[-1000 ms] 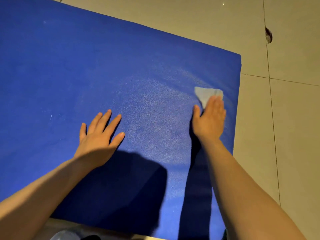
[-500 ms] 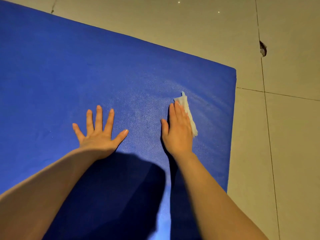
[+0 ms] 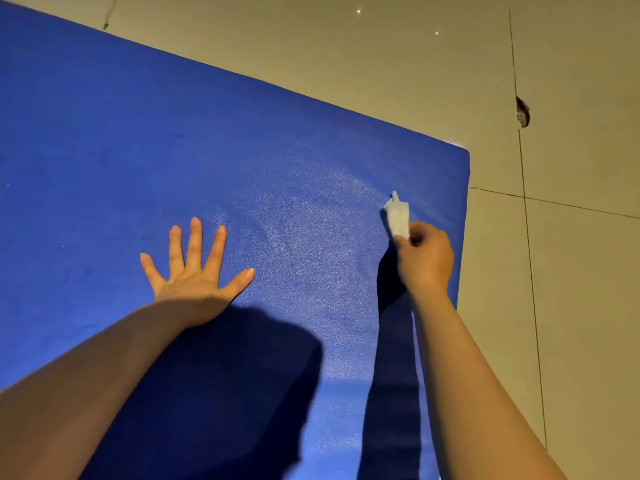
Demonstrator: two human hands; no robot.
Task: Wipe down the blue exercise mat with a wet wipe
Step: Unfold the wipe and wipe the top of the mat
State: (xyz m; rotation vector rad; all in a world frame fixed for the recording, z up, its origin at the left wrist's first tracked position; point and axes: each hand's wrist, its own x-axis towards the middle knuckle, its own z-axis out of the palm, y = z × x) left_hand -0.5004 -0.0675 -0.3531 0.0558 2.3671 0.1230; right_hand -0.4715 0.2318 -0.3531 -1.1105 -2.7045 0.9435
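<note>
Two hands on one blue mat (image 3: 104,150): left hand (image 3: 194,271) flat, fingers splayed, pressing mid-mat. Right hand (image 3: 424,261) curled, pinching one bunched wet wipe (image 3: 398,216) near mat's right edge. Beyond: tiled floor (image 3: 346,46), one chipped spot (image 3: 522,112) at a grout line.

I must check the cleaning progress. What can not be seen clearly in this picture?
Head view only:
- Blue mat: its left and near parts are cut off by the frame edges; both forearms and their shadows hide more.
- Wet wipe: its lower end is hidden inside the right hand.
- Mat under the flat left hand: covered.
- Dark mark on the floor: too small to identify.
</note>
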